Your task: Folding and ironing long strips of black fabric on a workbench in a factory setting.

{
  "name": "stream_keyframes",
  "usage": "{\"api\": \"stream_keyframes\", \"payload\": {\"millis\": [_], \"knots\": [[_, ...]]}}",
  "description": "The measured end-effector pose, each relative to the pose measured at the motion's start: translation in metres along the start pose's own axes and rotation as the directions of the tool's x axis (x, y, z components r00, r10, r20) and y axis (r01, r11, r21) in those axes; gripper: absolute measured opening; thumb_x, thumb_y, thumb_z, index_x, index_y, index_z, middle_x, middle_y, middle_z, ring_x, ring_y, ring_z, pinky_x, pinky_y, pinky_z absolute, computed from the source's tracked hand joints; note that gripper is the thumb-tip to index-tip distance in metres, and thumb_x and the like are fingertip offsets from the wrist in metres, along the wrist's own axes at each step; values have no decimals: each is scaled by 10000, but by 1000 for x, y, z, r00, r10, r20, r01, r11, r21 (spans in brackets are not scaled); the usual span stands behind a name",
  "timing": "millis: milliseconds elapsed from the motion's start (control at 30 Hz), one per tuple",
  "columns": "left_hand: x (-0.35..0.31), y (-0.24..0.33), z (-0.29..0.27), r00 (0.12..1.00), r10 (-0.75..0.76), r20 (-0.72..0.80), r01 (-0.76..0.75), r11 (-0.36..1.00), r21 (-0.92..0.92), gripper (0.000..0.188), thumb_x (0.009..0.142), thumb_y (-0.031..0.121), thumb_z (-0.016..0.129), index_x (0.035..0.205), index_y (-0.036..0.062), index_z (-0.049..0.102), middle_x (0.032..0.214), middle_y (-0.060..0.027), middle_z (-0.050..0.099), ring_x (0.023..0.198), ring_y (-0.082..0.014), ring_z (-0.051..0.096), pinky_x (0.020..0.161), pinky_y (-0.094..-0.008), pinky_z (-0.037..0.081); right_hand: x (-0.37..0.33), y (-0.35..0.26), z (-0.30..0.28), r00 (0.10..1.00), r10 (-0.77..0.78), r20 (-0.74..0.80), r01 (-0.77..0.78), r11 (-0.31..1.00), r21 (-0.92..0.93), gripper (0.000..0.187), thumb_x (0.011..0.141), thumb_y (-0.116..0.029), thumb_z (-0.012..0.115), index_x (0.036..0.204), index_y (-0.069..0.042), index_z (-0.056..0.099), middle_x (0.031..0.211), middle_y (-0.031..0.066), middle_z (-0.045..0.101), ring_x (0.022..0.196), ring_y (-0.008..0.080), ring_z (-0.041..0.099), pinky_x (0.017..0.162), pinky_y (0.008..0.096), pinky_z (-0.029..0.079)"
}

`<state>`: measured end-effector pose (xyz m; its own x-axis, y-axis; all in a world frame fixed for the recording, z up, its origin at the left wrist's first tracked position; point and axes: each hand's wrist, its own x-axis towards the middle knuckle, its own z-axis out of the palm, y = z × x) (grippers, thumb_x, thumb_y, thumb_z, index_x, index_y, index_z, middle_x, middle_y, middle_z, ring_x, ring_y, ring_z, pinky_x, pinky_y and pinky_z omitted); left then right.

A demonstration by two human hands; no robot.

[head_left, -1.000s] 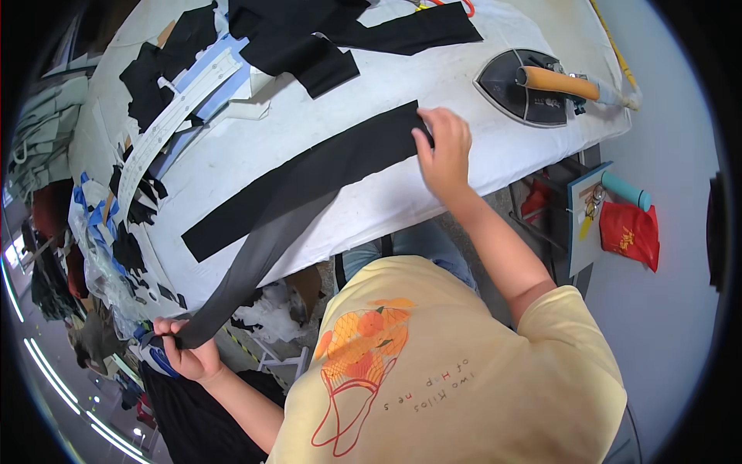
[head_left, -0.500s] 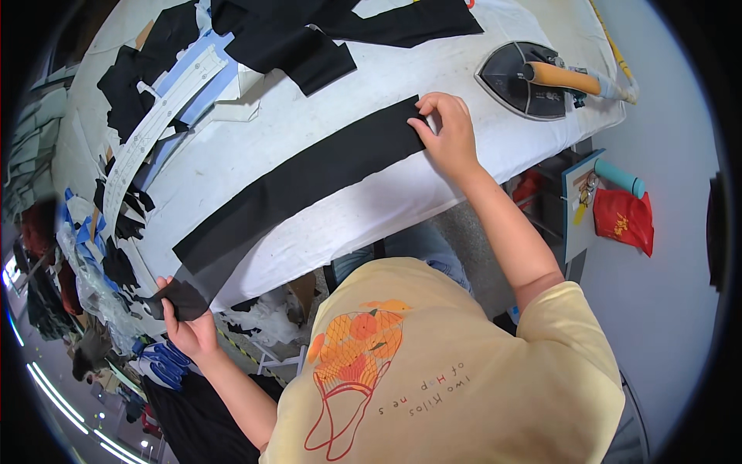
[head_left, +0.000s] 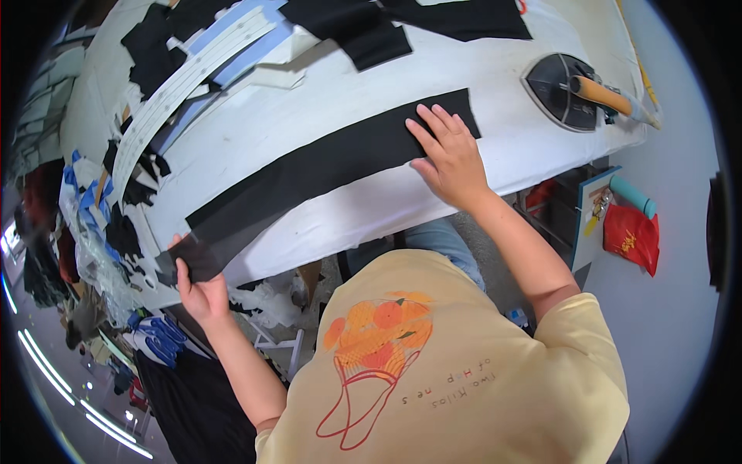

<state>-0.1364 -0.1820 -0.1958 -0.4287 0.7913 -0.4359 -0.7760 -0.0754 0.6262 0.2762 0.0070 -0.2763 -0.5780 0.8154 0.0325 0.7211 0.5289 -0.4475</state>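
Observation:
A long, slightly curved strip of black fabric (head_left: 325, 164) lies across the white-covered table in front of me. Over its left end runs a thinner, see-through dark strip (head_left: 202, 261); how far this reaches along the black fabric is hard to make out. My left hand (head_left: 207, 298) pinches the sheer strip's end at the table's front edge, thumb on top, with the other fingers partly hidden beneath it. My right hand (head_left: 452, 158) rests flat on the black fabric near its right end, fingers stretched and slightly spread.
An iron (head_left: 560, 89) with a wooden handle stands at the right. Long white curved templates (head_left: 193, 81) lie at the left among black fabric pieces (head_left: 355, 31). Plastic and scraps crowd the left side; a red bag (head_left: 632, 238) hangs beside the right wall.
My right hand has gone from pinching the fabric's right end to lying flat on it, a little inward. My left hand still holds the sheer end. The whole view has shifted.

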Motion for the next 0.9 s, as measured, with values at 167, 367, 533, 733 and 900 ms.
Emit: {"api": "stream_keyframes", "payload": {"millis": [167, 367, 533, 733, 900], "knots": [[8, -4, -12, 997, 43, -61, -48, 995, -86, 350, 966, 79, 478, 1314, 78, 507, 1387, -56, 503, 1302, -231, 443, 1114, -432, 333, 5, -39, 19, 980, -105, 168, 112, 993, -31, 723, 774, -359, 709, 1417, -217, 410, 1497, 26, 345, 1379, 230, 314, 1110, 453, 266], [18, -3, -22, 998, 47, -34, -51, 989, -139, 334, 971, 91, 471, 1302, 75, 518, 1373, -66, 514, 1306, -239, 439, 1113, -435, 336, 14, -64, 38, 965, -144, 219, 160, 986, -56, 705, 805, -419, 664, 1433, -257, 388, 1519, 6, 309, 1392, 216, 288, 1130, 445, 221], [35, -17, -53, 999, 51, -5, -52, 989, -139, 334, 976, 101, 461, 1305, 71, 513, 1362, -75, 522, 1301, -245, 444, 1108, -433, 339, 15, -70, 38, 961, -124, 249, 153, 983, -103, 686, 830, -450, 622, 1441, -259, 376, 1526, 21, 292, 1406, 220, 255, 1136, 456, 196], [51, -32, -74, 998, -52, -45, 37, 959, -281, 336, 977, 83, 444, 1307, 56, 499, 1356, -89, 523, 1306, -242, 439, 1107, -409, 350, 15, -94, 51, 954, -155, 257, 188, 976, -106, 700, 833, -463, 610, 1445, -219, 374, 1522, 22, 305, 1406, 197, 260, 1145, 437, 161], [52, -33, -78, 998, -54, -33, 42, 956, -289, 343, 981, 81, 423, 1320, 61, 474, 1394, -88, 482, 1304, -242, 440, 1106, -409, 352, 36, -137, 76, 936, -235, 261, 256, 965, -50, 692, 838, -483, 600, 1442, -229, 377, 1519, 0, 307, 1403, 185, 267, 1150, 427, 153]]}}
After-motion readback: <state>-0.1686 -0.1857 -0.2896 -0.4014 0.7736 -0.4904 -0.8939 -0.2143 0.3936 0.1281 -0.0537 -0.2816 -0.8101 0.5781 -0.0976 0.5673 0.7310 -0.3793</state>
